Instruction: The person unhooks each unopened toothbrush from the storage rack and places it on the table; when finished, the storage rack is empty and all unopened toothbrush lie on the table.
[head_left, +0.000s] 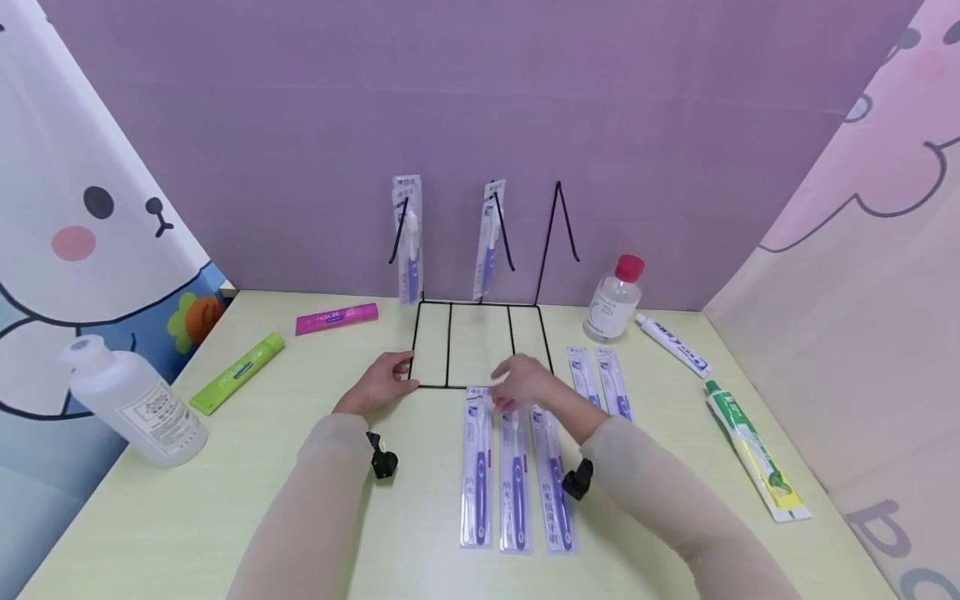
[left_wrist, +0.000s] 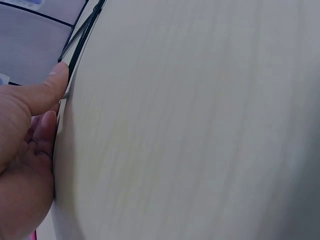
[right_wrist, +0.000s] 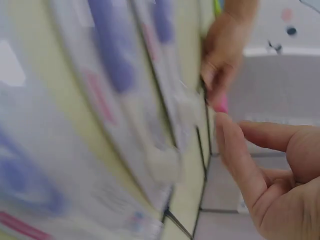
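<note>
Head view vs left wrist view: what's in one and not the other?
Head only: the right hand, the red-capped bottle, the white-topped bottle, the green-capped tube and the row of three packaged toothbrushes nearest the camera.

Left wrist only: the left hand's thumbnail and creased inner side, up close.

Both: the left hand touching the black wire rack, and the pale tabletop.

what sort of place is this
Probably a staged tabletop display set-up rather than a real shop: a pale wood-grain table walled in by cartoon-print sheets, with a black wire rack on which two packaged toothbrushes hang.
</note>
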